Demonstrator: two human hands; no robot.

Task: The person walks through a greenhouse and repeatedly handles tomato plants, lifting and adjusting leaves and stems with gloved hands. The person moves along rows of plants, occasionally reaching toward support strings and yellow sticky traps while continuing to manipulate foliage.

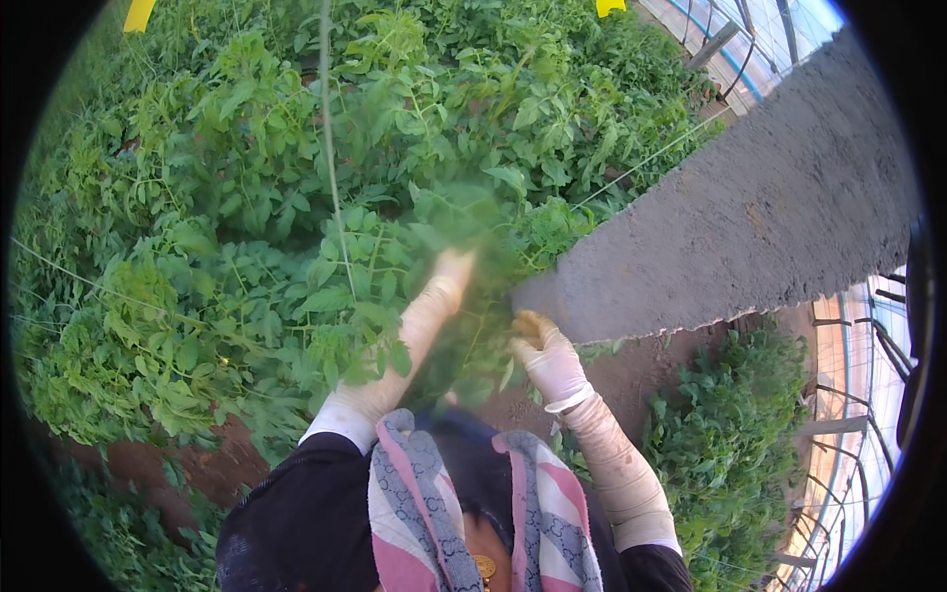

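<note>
My left hand (455,270) in a pale glove reaches among leafy tomato plants (370,259); its fingers are blurred and partly behind foliage, so their hold cannot be made out. To its right my right hand (544,355), in a white glove with stained fingertips, has its fingers bent near the plant stems and beside the lower end of the grey rough pillar. Whether anything is between those fingers cannot be told. A string (328,118) runs down into the foliage left of my left hand.
A grey rough-surfaced pillar (725,200) slants in from the upper right. More plants grow at the lower right (725,429), with bare soil (614,385) between rows. Yellow tags (139,15) hang at the top. A greenhouse wall with a metal frame (843,425) stands at the right.
</note>
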